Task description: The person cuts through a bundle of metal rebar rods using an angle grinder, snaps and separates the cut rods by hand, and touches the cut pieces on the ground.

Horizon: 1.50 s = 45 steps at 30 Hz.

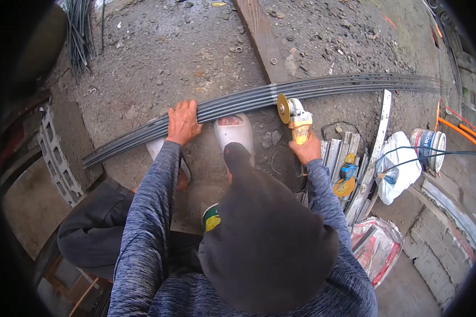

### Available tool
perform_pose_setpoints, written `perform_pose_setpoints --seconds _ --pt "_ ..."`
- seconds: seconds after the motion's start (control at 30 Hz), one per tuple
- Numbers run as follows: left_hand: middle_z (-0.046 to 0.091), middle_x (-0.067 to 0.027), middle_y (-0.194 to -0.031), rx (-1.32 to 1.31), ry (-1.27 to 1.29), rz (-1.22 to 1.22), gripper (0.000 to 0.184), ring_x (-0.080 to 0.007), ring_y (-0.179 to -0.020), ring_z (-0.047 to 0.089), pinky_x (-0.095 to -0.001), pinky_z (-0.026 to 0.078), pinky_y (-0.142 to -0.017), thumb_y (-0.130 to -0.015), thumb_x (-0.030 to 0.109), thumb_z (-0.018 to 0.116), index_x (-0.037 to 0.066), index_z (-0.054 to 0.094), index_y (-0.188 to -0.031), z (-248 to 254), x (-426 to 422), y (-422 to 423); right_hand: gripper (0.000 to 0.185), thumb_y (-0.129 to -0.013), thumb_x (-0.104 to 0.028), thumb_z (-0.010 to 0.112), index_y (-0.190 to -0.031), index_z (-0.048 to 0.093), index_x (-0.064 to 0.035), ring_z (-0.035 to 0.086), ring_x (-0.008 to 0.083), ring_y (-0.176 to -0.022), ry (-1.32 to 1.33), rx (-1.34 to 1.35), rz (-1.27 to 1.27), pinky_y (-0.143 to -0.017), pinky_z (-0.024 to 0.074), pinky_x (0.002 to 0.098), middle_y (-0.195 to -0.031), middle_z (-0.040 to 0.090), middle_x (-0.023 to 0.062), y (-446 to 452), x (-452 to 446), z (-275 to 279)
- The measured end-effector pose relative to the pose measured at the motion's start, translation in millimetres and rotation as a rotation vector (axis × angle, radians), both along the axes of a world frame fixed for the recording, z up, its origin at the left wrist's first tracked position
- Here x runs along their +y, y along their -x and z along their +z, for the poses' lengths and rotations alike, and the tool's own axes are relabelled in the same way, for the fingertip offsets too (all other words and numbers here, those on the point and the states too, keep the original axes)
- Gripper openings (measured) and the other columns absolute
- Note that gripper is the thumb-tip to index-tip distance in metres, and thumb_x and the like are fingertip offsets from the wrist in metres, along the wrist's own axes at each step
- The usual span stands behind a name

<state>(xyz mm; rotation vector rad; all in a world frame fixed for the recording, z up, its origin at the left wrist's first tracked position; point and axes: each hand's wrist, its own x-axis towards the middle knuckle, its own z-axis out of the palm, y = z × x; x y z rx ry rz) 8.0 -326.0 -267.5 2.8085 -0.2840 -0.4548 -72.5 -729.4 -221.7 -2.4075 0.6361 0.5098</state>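
A long bundle of grey steel bars [238, 103] runs across the ground from lower left to upper right. My left hand [183, 122] is wrapped over the bundle left of the middle. My right hand [306, 149] grips a yellow and white angle grinder [301, 127]. The grinder's round disc [284, 109] is upright beside the bars, near a pale mark across them; whether it touches them I cannot tell. Under the bars, near the pale mark, lies a wooden plank [260, 39]. My feet in light shoes [232, 132] are close to the bundle.
On the left stands a hollow concrete block [58, 153]; more thin bars [79, 34] lie at the upper left. To the right are metal pieces [373, 153], a blue tape measure [348, 170], a white bag [398, 168], a bucket [429, 148] and orange tubes [460, 131].
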Motion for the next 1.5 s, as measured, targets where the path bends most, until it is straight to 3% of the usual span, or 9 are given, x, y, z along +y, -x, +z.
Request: perform_pose_setpoints --seconds 0.57,0.97,1.5 --pt "0.063 -0.0131 -0.112 0.018 -0.013 -0.004 0.050 -0.0334 -0.110 0.060 -0.0508 0.042 -0.092 -0.073 0.022 0.083 0.009 0.057 -0.114 -2 1 0 0.059 -0.065 -0.033 0.080 -0.108 0.066 0.0041 0.073 0.0339 -0.084 0.063 0.041 0.049 -0.080 0.0574 0.0421 -0.093 0.075 0.0209 -5 -4 -12" --pt "0.064 -0.0139 -0.112 0.025 -0.010 0.011 0.049 -0.0347 -0.109 0.061 -0.0516 0.043 -0.092 -0.072 0.021 0.083 0.008 0.058 -0.112 3 0 -1 0.065 -0.066 -0.035 0.080 -0.116 0.064 0.0041 0.072 0.0370 -0.092 -0.013 0.085 0.024 -0.086 0.0573 0.0441 -0.101 0.074 0.0239 -24 2 -1" --pt "0.063 -0.0137 -0.110 -0.003 0.020 0.007 0.049 -0.0350 -0.108 0.061 -0.0525 0.043 -0.088 -0.071 0.020 0.083 0.009 0.055 -0.110 0 1 0 0.065 -0.066 -0.040 0.084 -0.112 0.066 0.0036 0.072 0.0388 -0.099 0.120 0.126 0.089 -0.090 0.0571 0.0451 -0.104 0.074 0.0255 -45 3 -9"
